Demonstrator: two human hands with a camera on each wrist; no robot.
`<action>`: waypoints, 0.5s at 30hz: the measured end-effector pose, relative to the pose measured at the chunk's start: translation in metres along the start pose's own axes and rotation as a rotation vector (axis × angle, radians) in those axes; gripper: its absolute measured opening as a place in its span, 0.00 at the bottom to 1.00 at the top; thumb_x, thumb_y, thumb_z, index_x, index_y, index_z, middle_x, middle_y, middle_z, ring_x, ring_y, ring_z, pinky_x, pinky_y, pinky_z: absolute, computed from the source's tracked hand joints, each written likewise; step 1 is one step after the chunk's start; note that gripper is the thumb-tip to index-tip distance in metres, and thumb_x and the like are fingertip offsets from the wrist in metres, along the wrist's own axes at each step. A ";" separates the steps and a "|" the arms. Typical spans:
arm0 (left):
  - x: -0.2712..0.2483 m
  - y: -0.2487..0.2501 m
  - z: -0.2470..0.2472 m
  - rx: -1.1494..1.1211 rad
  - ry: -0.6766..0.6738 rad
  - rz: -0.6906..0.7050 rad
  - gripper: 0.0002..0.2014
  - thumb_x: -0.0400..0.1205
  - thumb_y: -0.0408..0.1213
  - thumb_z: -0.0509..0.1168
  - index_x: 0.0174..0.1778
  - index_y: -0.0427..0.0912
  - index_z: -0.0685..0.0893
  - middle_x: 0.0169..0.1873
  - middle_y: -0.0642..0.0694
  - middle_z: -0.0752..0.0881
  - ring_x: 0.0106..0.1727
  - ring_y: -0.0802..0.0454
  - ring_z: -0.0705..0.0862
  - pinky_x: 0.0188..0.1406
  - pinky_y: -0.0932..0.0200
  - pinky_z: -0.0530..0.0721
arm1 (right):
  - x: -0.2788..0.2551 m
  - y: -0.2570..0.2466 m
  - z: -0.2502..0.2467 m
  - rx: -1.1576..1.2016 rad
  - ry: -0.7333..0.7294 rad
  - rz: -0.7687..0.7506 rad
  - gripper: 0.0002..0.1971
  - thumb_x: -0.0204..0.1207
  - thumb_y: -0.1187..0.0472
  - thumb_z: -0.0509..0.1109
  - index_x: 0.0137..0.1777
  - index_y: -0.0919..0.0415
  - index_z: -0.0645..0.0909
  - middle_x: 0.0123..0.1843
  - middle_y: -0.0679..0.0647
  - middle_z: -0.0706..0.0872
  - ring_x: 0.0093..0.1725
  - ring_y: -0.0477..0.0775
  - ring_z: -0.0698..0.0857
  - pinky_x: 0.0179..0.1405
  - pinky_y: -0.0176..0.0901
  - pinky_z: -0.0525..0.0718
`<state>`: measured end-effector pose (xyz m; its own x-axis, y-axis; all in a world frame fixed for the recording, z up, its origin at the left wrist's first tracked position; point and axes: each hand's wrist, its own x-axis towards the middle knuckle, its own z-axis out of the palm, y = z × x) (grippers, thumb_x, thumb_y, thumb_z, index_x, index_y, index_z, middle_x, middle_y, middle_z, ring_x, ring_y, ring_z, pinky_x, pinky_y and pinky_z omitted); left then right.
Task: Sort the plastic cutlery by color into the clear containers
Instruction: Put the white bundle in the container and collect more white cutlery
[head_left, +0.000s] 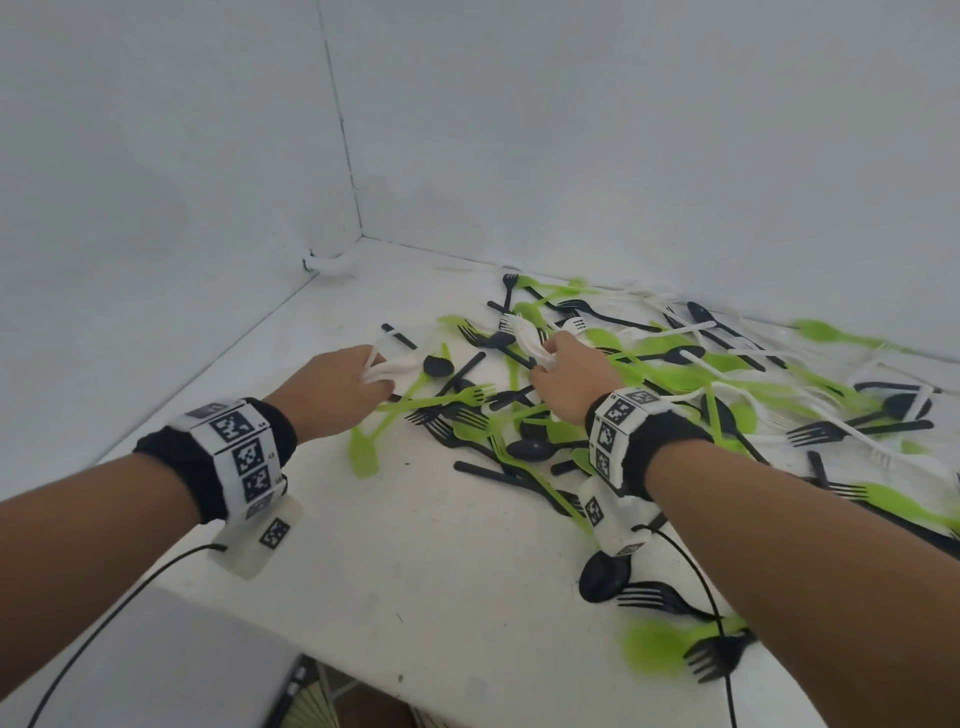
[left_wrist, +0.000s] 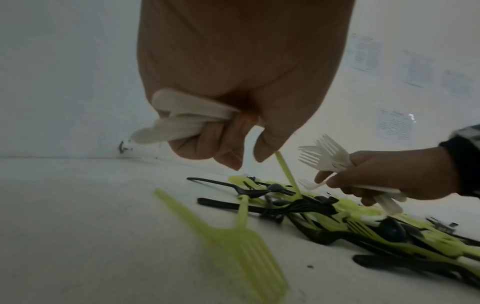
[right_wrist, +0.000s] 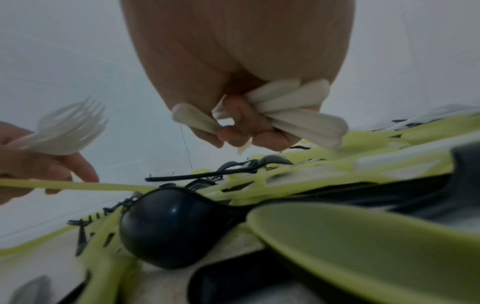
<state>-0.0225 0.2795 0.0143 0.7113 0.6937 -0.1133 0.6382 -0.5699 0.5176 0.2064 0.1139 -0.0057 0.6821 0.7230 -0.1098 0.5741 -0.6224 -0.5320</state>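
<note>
White worktop (head_left: 415, 545) w/ mixed cutlery pile (head_left: 649, 395). Left hand (head_left: 332, 384) grips white forks (head_left: 387, 370). Right hand (head_left: 569, 374) grips white fork bundle (head_left: 527, 338).

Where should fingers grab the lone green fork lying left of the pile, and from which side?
Take the green fork mid-handle, coming from above. It lies flat on the white table, tines toward the near edge, and its handle runs up toward the pile. That stretch looks bare, while its far end meets black cutlery.

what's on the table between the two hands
In the head view, a black spoon and black handles lie between the left hand and right hand.
</note>
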 end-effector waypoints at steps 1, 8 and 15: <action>0.002 -0.005 -0.002 -0.002 0.008 -0.015 0.07 0.86 0.42 0.63 0.51 0.43 0.81 0.43 0.46 0.85 0.44 0.44 0.83 0.42 0.52 0.78 | 0.000 -0.001 0.003 0.014 0.009 -0.007 0.20 0.85 0.53 0.62 0.74 0.56 0.68 0.51 0.56 0.85 0.44 0.57 0.85 0.39 0.46 0.79; 0.012 -0.006 -0.010 -0.070 0.066 0.098 0.08 0.85 0.35 0.58 0.50 0.36 0.80 0.43 0.41 0.88 0.35 0.46 0.78 0.34 0.51 0.76 | 0.005 0.005 0.006 -0.071 0.018 0.077 0.24 0.88 0.55 0.59 0.80 0.64 0.61 0.55 0.60 0.86 0.51 0.62 0.84 0.50 0.52 0.83; 0.066 0.017 0.011 0.220 -0.026 0.357 0.14 0.85 0.39 0.62 0.34 0.43 0.69 0.33 0.48 0.75 0.36 0.48 0.74 0.36 0.53 0.68 | 0.019 0.026 -0.010 -0.039 0.038 0.209 0.13 0.86 0.54 0.61 0.62 0.62 0.75 0.54 0.59 0.83 0.50 0.61 0.81 0.46 0.48 0.75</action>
<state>0.0385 0.3114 0.0066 0.9046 0.4259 0.0179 0.3959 -0.8549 0.3353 0.2390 0.1079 -0.0131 0.8043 0.5656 -0.1823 0.4350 -0.7694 -0.4678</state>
